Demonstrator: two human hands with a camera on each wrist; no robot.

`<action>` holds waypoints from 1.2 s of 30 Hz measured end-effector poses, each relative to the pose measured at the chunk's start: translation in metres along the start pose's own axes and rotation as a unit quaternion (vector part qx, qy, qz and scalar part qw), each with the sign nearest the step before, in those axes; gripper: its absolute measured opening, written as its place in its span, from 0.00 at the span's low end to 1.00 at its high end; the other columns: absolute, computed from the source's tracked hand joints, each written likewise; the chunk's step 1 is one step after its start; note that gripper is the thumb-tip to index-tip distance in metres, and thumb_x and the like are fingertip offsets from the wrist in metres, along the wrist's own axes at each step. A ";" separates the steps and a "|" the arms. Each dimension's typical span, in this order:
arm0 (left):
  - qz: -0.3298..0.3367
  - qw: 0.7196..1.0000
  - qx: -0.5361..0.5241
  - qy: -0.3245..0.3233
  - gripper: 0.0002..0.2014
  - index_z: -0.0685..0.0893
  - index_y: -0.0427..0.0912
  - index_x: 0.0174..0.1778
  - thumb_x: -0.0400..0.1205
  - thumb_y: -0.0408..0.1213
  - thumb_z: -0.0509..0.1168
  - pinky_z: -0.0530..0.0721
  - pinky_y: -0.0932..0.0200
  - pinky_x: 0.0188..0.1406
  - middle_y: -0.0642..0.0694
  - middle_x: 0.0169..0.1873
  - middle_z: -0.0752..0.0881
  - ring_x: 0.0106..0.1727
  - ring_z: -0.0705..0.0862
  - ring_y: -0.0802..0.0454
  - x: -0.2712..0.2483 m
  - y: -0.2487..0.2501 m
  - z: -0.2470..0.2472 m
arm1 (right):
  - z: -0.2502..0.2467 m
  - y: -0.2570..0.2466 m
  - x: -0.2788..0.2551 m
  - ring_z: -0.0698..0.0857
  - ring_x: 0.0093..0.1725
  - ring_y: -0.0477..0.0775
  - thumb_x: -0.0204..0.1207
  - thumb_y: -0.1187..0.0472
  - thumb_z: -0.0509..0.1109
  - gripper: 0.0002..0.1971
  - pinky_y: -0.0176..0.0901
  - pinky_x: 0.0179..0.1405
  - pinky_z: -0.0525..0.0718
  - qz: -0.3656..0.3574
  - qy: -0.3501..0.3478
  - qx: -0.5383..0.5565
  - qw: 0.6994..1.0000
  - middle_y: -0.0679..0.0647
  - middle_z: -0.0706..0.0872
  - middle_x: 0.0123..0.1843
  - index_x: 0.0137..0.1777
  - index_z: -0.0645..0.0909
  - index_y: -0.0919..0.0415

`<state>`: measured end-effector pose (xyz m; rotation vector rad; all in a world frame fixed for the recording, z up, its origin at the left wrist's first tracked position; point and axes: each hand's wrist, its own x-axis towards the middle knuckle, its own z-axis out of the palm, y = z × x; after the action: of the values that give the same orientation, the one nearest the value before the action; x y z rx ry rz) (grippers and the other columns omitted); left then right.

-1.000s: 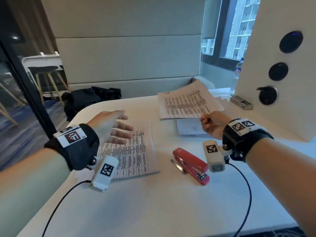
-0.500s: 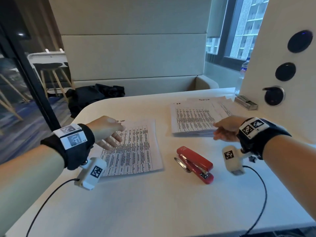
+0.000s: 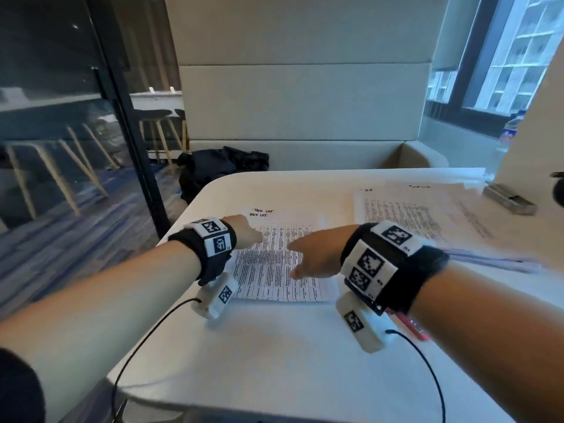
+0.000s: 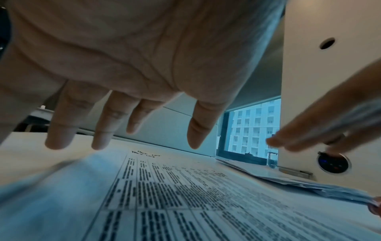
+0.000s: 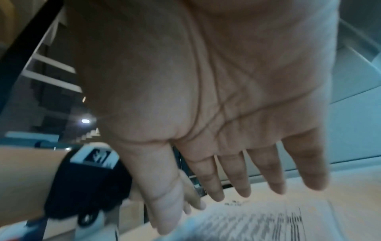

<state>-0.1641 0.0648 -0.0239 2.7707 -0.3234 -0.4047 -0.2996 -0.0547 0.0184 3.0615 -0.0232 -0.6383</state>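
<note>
A printed sheet (image 3: 277, 264) with a table of text lies flat on the white table (image 3: 274, 346). My left hand (image 3: 247, 232) hovers over the sheet's left edge, fingers straight and spread, holding nothing; the left wrist view shows its fingers (image 4: 59, 133) just above the sheet (image 4: 185, 203). My right hand (image 3: 314, 254) reaches over the sheet's right half, fingers straight, palm down, empty; the right wrist view shows it (image 5: 226, 146) above the paper (image 5: 257, 223). A red stapler (image 3: 412, 325) is mostly hidden behind my right wrist.
A stack of printed papers (image 3: 427, 215) lies at the right back of the table. A small metal box (image 3: 509, 199) sits beside the white wall panel. A black bag (image 3: 219, 169) rests on the bench beyond the table. A bottle (image 3: 509, 129) stands by the window.
My right hand left the right-hand paper stack and swung left over the sheet. My left hand stayed over the sheet's left side. The head view shifted right and closer.
</note>
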 end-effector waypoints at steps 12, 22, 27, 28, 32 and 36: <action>-0.035 0.984 -0.172 0.012 0.33 0.68 0.32 0.76 0.81 0.46 0.69 0.75 0.53 0.57 0.35 0.72 0.75 0.68 0.76 0.36 0.021 -0.014 -0.011 | 0.036 -0.009 0.038 0.80 0.68 0.57 0.81 0.47 0.66 0.25 0.51 0.61 0.79 0.005 -0.056 -0.079 0.995 0.54 0.81 0.71 0.75 0.74 0.58; 0.207 0.956 -0.181 0.105 0.17 0.82 0.40 0.68 0.82 0.29 0.67 0.75 0.63 0.56 0.46 0.59 0.85 0.55 0.83 0.48 0.004 -0.007 -0.014 | 0.040 -0.008 0.036 0.82 0.65 0.57 0.79 0.47 0.68 0.28 0.48 0.52 0.79 0.006 -0.040 -0.083 0.996 0.55 0.82 0.68 0.76 0.72 0.58; 0.234 0.960 -0.071 0.136 0.08 0.84 0.43 0.51 0.79 0.27 0.67 0.79 0.57 0.42 0.44 0.45 0.86 0.44 0.82 0.45 -0.008 -0.005 -0.044 | 0.035 -0.007 0.023 0.79 0.68 0.58 0.80 0.44 0.65 0.27 0.50 0.58 0.77 -0.014 -0.050 -0.083 0.995 0.55 0.80 0.71 0.75 0.74 0.58; 0.239 0.959 -0.036 0.147 0.08 0.84 0.43 0.45 0.79 0.26 0.64 0.77 0.58 0.37 0.43 0.40 0.85 0.40 0.81 0.44 -0.012 -0.003 -0.048 | 0.033 -0.006 0.018 0.79 0.68 0.58 0.81 0.44 0.64 0.27 0.48 0.59 0.76 -0.017 -0.052 -0.082 0.995 0.56 0.80 0.70 0.74 0.75 0.59; 0.257 0.948 -0.001 0.189 0.17 0.83 0.45 0.35 0.77 0.19 0.58 0.76 0.57 0.36 0.48 0.33 0.84 0.38 0.83 0.45 -0.024 -0.003 -0.070 | 0.025 0.005 -0.008 0.74 0.74 0.54 0.81 0.44 0.64 0.27 0.46 0.70 0.70 -0.013 -0.037 -0.038 0.998 0.50 0.77 0.75 0.78 0.72 0.53; 0.190 0.961 -0.030 0.200 0.13 0.81 0.38 0.34 0.82 0.24 0.59 0.70 0.60 0.24 0.43 0.28 0.79 0.27 0.74 0.48 -0.029 -0.002 -0.097 | 0.014 0.022 -0.037 0.76 0.72 0.52 0.78 0.47 0.69 0.26 0.44 0.66 0.74 0.015 0.073 -0.025 0.997 0.49 0.78 0.72 0.76 0.74 0.50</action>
<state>-0.1606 0.1018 0.0709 2.5654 -0.7067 0.2329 -0.3392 -0.0762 0.0210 3.0438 -0.0501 -0.4074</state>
